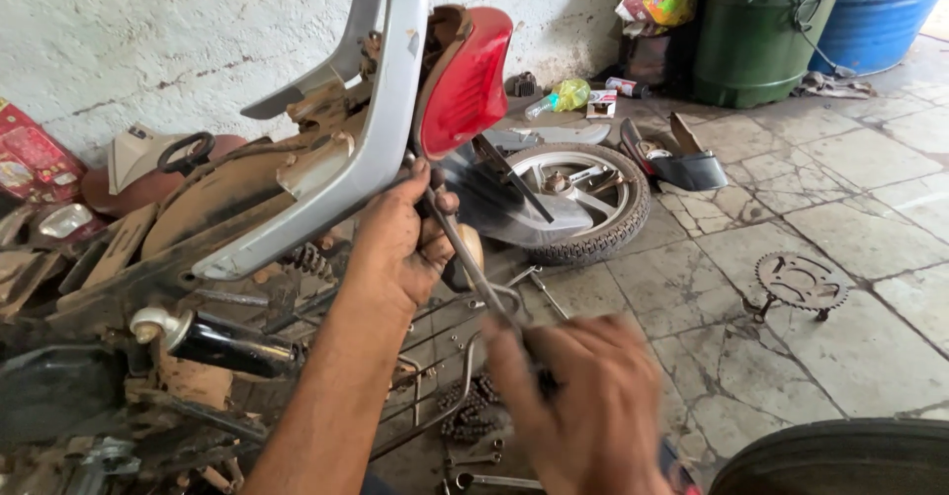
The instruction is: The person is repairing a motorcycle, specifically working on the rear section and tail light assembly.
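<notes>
left fingers: closed around the upper end of the long metal tool (pixel 474 268), just under the red tail lamp (pixel 465 80)
left hand (pixel 400 243): the nearer one to the lamp and grey tail panel (pixel 366 149)
right hand (pixel 583 406): blurred, gripping the tool's lower end
tool's long axis: slants from upper left at the lamp down to lower right
around: removed wheel (pixel 583 199) and sprocket (pixel 801 283) lie on the floor well apart

Your left hand (pixel 400 248) is gripping the upper end of a long metal tool (pixel 474 268) beneath the red tail light (pixel 467 80); your right hand (pixel 583 406), blurred, is holding its lower end. A wheel (pixel 583 199) is lying behind.
</notes>
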